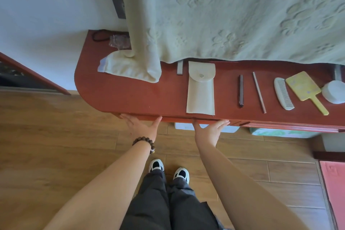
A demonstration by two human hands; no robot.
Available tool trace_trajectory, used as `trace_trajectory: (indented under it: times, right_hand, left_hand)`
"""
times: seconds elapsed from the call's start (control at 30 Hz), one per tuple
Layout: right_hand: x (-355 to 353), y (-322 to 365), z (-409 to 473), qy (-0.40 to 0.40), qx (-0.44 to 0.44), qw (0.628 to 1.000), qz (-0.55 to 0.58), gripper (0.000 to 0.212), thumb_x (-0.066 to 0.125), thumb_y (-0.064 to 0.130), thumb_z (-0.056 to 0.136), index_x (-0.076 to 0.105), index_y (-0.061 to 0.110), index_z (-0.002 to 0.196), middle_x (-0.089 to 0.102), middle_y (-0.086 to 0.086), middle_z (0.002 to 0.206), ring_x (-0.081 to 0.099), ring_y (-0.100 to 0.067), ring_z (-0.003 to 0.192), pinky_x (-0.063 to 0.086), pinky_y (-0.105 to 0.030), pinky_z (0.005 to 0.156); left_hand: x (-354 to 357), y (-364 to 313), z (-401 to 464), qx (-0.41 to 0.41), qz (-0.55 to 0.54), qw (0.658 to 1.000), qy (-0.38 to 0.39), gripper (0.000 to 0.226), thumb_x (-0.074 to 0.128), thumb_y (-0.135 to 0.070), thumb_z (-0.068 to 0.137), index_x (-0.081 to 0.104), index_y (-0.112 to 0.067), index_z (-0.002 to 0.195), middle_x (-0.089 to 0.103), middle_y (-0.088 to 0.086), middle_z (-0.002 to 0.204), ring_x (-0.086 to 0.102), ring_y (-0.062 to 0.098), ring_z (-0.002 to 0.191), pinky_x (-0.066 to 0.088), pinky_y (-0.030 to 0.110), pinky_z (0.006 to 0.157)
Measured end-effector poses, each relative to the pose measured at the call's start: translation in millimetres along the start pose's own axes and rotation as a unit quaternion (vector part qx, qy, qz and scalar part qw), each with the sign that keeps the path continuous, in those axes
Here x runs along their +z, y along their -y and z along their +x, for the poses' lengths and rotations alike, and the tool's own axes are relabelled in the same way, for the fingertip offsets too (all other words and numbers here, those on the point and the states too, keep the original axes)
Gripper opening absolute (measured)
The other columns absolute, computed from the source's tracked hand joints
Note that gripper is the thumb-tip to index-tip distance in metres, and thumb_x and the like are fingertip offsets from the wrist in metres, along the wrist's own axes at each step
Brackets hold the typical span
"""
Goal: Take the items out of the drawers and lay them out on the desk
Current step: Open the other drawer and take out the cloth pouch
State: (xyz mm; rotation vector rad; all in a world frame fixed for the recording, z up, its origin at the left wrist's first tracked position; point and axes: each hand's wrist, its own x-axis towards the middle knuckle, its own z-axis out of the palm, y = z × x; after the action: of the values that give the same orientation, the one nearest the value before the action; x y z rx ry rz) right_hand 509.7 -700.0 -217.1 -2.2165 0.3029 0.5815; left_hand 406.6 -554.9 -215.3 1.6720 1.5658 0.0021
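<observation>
On the red-brown desk (115, 89) lie a pale cloth pouch (201, 89), a dark pen (241, 90), a thin stick (259, 92), a white comb (283, 93), a yellow hand mirror (306, 89) and a white round box (335, 91). Both hands press with straight fingers against the drawer front (177, 118) under the desk's front edge. My left hand (141, 127), with a bead bracelet on its wrist, is at the left end. My right hand (210, 130) is just right of it. The drawer looks pushed in; its inside is hidden.
A pale green embossed cloth (233, 15) hangs over the back of the desk, one corner lying on the top. A beaded string (99, 35) and a clear wrapper (119, 42) sit at the back left. Below are the wooden floor, my shoes and a red mat (334, 192).
</observation>
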Motion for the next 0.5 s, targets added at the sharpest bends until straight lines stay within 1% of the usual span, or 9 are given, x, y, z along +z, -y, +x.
trace_trajectory:
  times: [0.07, 0.13, 0.23, 0.27, 0.3, 0.37, 0.4, 0.43, 0.5]
  right_hand:
    - [2, 2, 0, -0.002, 0.007, 1.0, 0.006, 0.118, 0.07, 0.046, 0.08, -0.019, 0.005, 0.147, -0.019, -0.005, 0.158, 0.018, -0.03, 0.145, 0.029, -0.042, 0.114]
    - [2, 3, -2, -0.006, 0.004, 1.0, 0.006, 0.117, 0.069, 0.045, 0.081, -0.018, 0.006, 0.147, -0.018, -0.004, 0.159, 0.018, -0.029, 0.145, 0.029, -0.041, 0.114]
    - [-3, 0, -4, -0.006, 0.0, 1.0, -0.004, 0.111, 0.068, 0.042, 0.083, -0.016, 0.008, 0.148, -0.015, -0.002, 0.16, 0.018, -0.028, 0.145, 0.027, -0.037, 0.114]
    - [-6, -1, -6, -0.006, -0.001, 1.0, -0.008, 0.109, 0.067, 0.04, 0.084, -0.014, 0.01, 0.149, -0.013, -0.001, 0.16, 0.018, -0.027, 0.145, 0.027, -0.036, 0.113]
    - [-11, -1, -9, -0.007, 0.0, 1.0, -0.013, 0.106, 0.067, 0.039, 0.085, -0.013, 0.012, 0.15, -0.01, 0.001, 0.16, 0.019, -0.026, 0.145, 0.028, -0.036, 0.111]
    - [-22, 1, -14, -0.006, 0.007, 1.0, -0.02, 0.098, 0.064, 0.036, 0.087, -0.007, 0.015, 0.151, -0.001, 0.002, 0.161, 0.024, -0.026, 0.143, 0.033, -0.037, 0.108]
    - [-28, 2, -18, -0.003, 0.012, 1.0, -0.025, 0.092, 0.063, 0.034, 0.088, -0.001, 0.015, 0.152, 0.007, 0.0, 0.16, 0.028, -0.026, 0.141, 0.035, -0.038, 0.106]
    - [-35, 4, -21, 0.002, 0.016, 0.999, -0.034, 0.082, 0.061, 0.032, 0.09, 0.01, 0.013, 0.152, 0.018, -0.003, 0.158, 0.034, -0.027, 0.138, 0.036, -0.037, 0.103]
    - [-49, 6, -27, 0.016, 0.014, 0.998, -0.056, 0.057, 0.057, 0.029, 0.091, 0.038, 0.009, 0.142, 0.043, -0.008, 0.144, 0.047, -0.026, 0.125, 0.039, -0.033, 0.096]
  left_hand:
    - [0, -2, 0, -0.001, 0.006, 1.0, 0.002, 0.135, 0.067, -0.07, 0.065, -0.026, -0.011, 0.145, -0.001, 0.012, 0.161, 0.029, 0.038, 0.14, 0.037, 0.052, 0.108]
    - [-2, -2, -2, 0.002, 0.013, 1.0, 0.008, 0.135, 0.066, -0.07, 0.065, -0.026, -0.011, 0.145, -0.001, 0.012, 0.161, 0.033, 0.039, 0.138, 0.041, 0.053, 0.105]
    - [-9, 0, -3, 0.005, 0.025, 1.0, 0.012, 0.127, 0.068, -0.064, 0.071, -0.019, -0.011, 0.148, -0.004, 0.01, 0.161, 0.042, 0.04, 0.132, 0.046, 0.05, 0.1]
    - [-11, -1, -5, 0.01, 0.035, 0.999, 0.01, 0.12, 0.068, -0.059, 0.075, -0.012, -0.01, 0.15, 0.0, 0.01, 0.161, 0.045, 0.04, 0.129, 0.048, 0.05, 0.098]
    - [-12, 1, -8, 0.022, 0.047, 0.999, 0.007, 0.109, 0.068, -0.051, 0.079, -0.001, -0.008, 0.151, 0.008, 0.012, 0.16, 0.047, 0.039, 0.128, 0.048, 0.05, 0.097]
    - [-12, 1, -23, 0.078, 0.075, 0.994, 0.015, 0.077, 0.064, -0.035, 0.087, 0.026, -0.004, 0.146, 0.032, 0.016, 0.151, 0.047, 0.033, 0.129, 0.046, 0.046, 0.101]
    - [-13, 1, -33, 0.113, 0.079, 0.99, 0.029, 0.063, 0.062, -0.029, 0.09, 0.035, -0.005, 0.142, 0.041, 0.014, 0.146, 0.047, 0.029, 0.128, 0.045, 0.042, 0.103]
    - [-13, 1, -41, 0.149, 0.073, 0.985, 0.043, 0.054, 0.06, -0.026, 0.091, 0.041, -0.007, 0.139, 0.046, 0.011, 0.141, 0.048, 0.025, 0.127, 0.043, 0.038, 0.104]
    - [-16, -6, -55, 0.213, 0.049, 0.974, 0.063, 0.046, 0.058, -0.022, 0.092, 0.047, -0.009, 0.134, 0.051, 0.006, 0.135, 0.05, 0.02, 0.124, 0.042, 0.031, 0.101]
